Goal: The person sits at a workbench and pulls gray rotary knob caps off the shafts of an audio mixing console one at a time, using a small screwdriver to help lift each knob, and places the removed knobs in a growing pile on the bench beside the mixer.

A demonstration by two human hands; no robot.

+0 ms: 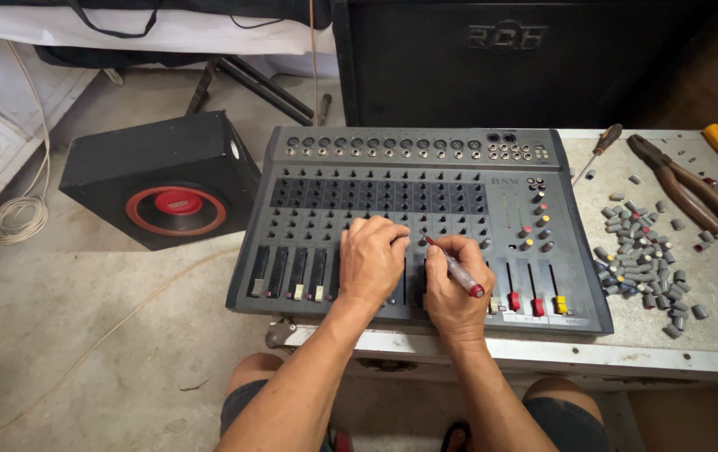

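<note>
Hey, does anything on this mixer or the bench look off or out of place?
Yes. The mixer has bare knob posts across most rows, and a loose pile of grey knob caps lies scattered on the bench right of it, beside pliers.

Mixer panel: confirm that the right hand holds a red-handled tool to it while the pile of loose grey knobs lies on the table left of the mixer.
Wrong on one count: in the head view the loose grey knobs lie right of the mixer, not left. The right hand does hold the red-handled tool to the panel.
</note>
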